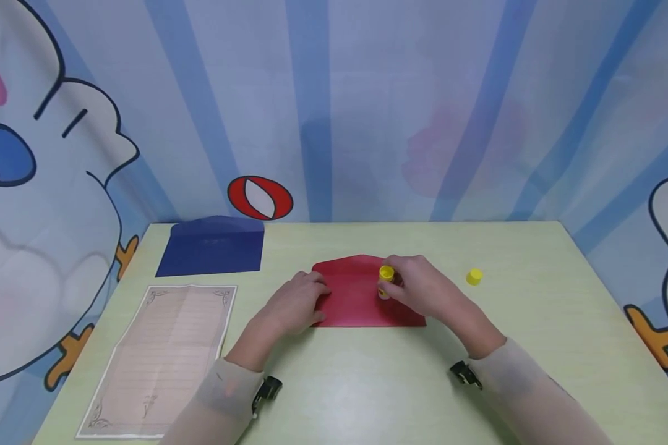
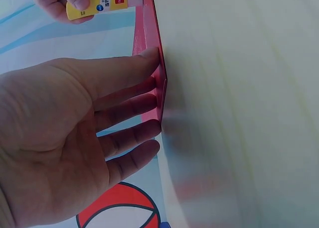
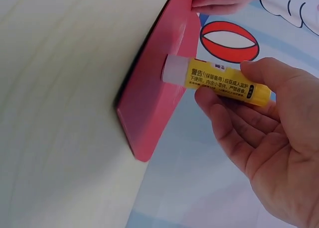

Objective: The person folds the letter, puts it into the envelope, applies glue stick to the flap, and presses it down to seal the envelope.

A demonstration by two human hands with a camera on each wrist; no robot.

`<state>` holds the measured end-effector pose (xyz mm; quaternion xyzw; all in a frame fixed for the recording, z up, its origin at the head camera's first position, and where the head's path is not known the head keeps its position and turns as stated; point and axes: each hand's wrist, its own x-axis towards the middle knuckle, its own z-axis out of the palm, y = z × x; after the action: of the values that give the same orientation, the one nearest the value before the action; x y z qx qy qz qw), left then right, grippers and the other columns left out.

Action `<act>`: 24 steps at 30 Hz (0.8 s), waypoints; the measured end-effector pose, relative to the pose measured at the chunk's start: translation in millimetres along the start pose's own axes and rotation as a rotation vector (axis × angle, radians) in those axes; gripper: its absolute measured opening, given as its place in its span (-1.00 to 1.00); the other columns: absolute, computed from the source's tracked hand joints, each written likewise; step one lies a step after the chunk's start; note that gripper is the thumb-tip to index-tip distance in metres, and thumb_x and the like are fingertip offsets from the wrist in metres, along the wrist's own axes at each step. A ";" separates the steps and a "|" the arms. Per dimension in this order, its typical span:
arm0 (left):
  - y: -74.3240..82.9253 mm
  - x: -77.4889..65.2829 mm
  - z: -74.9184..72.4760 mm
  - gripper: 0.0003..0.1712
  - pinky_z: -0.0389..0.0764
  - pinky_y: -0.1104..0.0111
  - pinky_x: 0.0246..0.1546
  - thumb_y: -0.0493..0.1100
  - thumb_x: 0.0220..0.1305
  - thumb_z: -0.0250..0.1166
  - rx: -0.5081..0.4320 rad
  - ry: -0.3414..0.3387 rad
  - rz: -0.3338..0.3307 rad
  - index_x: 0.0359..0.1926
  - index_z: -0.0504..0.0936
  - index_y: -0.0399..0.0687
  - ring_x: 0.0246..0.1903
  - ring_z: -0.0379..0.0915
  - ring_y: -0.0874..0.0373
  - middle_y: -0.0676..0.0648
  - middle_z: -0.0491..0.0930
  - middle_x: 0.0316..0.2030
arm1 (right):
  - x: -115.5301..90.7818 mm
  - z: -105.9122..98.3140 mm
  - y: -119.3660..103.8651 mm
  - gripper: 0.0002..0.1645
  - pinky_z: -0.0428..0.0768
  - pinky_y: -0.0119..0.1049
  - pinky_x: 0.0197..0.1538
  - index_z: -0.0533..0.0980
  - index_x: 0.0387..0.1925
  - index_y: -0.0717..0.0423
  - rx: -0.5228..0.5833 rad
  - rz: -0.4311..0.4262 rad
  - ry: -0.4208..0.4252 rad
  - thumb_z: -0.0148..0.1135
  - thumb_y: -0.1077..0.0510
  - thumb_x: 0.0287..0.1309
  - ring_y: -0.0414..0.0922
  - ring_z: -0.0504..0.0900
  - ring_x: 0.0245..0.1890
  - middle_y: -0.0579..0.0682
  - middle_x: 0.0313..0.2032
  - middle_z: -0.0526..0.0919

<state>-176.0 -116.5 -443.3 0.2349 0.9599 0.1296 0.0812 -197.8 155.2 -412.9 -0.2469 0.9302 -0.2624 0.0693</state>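
A red envelope (image 1: 351, 300) lies on the table with its flap unfolded toward the back. My left hand (image 1: 296, 301) rests on its left edge, fingertips pressing down; in the left wrist view the fingers (image 2: 127, 108) are nearly straight. With thumb and fingers my right hand (image 1: 423, 285) pinches a yellow glue stick (image 3: 224, 81). The stick stands upright over the right part of the envelope, and its white end meets the red paper in the right wrist view. Its yellow cap (image 1: 474, 276) sits apart on the table, to the right of the envelope.
A dark blue envelope (image 1: 211, 250) lies at the table's back left. In front of it is a sheet of lined letter paper (image 1: 164, 355) with a decorated border. A printed curtain (image 1: 367, 123) rises behind the table (image 1: 512, 371).
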 end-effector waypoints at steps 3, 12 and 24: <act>-0.4 0.0 0.9 -0.39 0.62 0.11 0.19 -0.14 0.20 0.62 0.003 0.001 -0.001 0.26 0.70 -0.16 0.24 0.44 -0.12 -0.16 0.57 0.23 | 2.6 3.6 -4.6 -0.73 0.62 -0.25 -0.29 0.57 -0.12 0.08 -0.002 -0.011 -0.005 0.51 0.11 0.28 -0.14 0.55 -0.45 -0.10 -0.42 0.59; 0.1 0.7 -0.8 -0.35 0.57 0.10 0.28 -0.10 0.18 0.64 0.007 -0.015 -0.021 0.28 0.69 -0.13 0.29 0.42 -0.09 -0.14 0.57 0.26 | 17.8 23.2 -26.1 -0.74 0.59 -0.25 -0.29 0.51 -0.23 -0.01 -0.010 -0.123 0.046 0.50 0.11 0.28 -0.19 0.51 -0.49 -0.15 -0.46 0.52; 1.2 -0.6 -2.3 -0.35 0.57 0.11 0.27 -0.11 0.19 0.63 0.007 -0.013 -0.019 0.29 0.69 -0.14 0.29 0.42 -0.09 -0.15 0.56 0.27 | 19.1 21.9 -25.2 -0.69 0.62 -0.23 -0.31 0.48 -0.26 -0.06 0.013 -0.087 0.027 0.54 0.07 0.26 -0.17 0.54 -0.50 -0.13 -0.49 0.53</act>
<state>-175.5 -116.2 -440.8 0.2270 0.9619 0.1242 0.0880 -198.0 117.1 -418.4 -0.2833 0.9178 -0.2743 0.0470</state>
